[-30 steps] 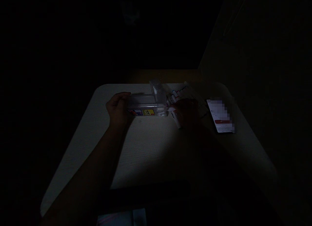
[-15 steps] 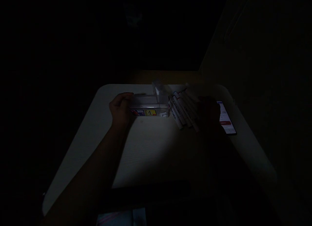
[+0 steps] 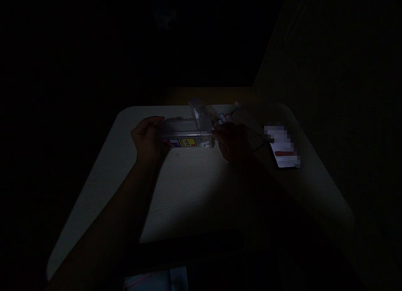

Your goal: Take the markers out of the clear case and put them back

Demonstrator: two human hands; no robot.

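Observation:
The scene is very dark. A clear plastic box with a yellow and blue label lies on its side on the white table, its flap lid standing open at the right end. My left hand is closed round the box's left end. My right hand sits at the box's open end, over a row of white markers; its fingers are curled, and what they hold is lost in shadow.
A lit phone lies on the table to the right of the markers. The table's rounded far corners and near edge show dimly. Something pale with a pink tint shows at the bottom edge.
My right hand has come back leftward from beside the phone to the box's open end, covering most of the markers. My left hand has stayed on the box.

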